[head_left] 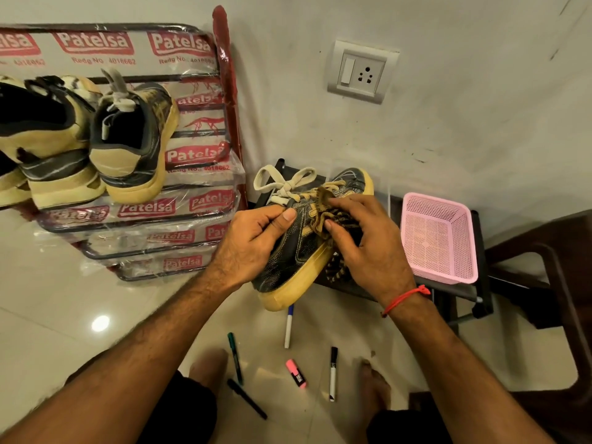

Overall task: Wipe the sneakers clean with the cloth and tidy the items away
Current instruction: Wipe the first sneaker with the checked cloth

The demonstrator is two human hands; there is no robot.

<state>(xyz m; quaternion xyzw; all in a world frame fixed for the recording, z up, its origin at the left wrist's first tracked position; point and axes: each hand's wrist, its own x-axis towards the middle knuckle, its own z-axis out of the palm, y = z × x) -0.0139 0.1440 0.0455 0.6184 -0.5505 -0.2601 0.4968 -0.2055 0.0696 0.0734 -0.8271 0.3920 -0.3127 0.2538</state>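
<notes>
A black sneaker [298, 251] with a yellowed sole and pale laces is held in mid-air in front of me. My left hand [253, 241] grips its collar, thumb on the outer side. My right hand [362, 241] presses a bunched brown patterned cloth [323, 209] against the side of the sneaker near the laces; part of the cloth hangs below the sole. Two more sneakers [128, 139] of the same kind stand heel-out on the top tier of a plastic-wrapped shoe rack [179, 216] at the left.
A pink mesh basket [439, 238] sits on a low black stand to the right. Several pens and markers, with a pink highlighter [296, 373], lie on the tiled floor between my feet. A dark chair stands at the right; a wall socket is above.
</notes>
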